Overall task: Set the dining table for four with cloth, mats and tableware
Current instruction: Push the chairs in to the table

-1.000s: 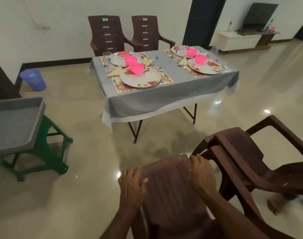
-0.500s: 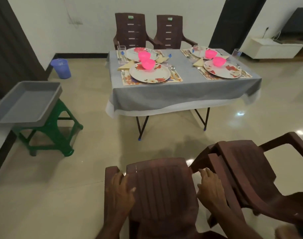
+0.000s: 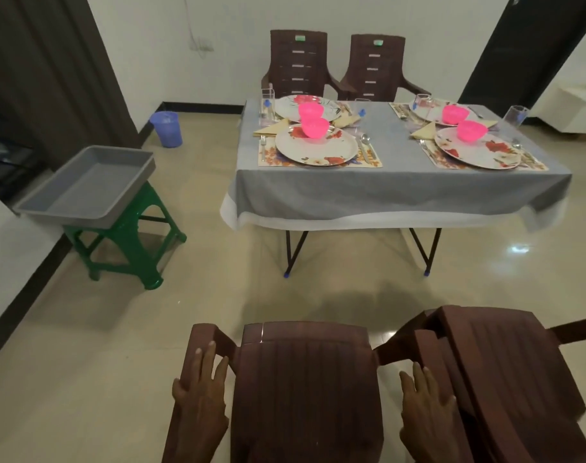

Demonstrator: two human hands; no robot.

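Note:
The dining table carries a grey cloth over a white one. On it lie floral mats, flowered plates, pink bowls, folded yellow napkins, cutlery and glasses. Right in front of me stands a brown plastic chair, its back towards me. My left hand rests on its left armrest with the fingers lying straight along it. My right hand lies flat on the right armrest, fingers straight.
A second brown chair stands close against the right of the one I touch. Two more chairs stand behind the table by the wall. A grey tray sits on a green stool at the left, a blue bucket beyond it.
My hands have slid from the top of the chair's backrest down onto its two armrests. The view has turned left and squared up to the table.

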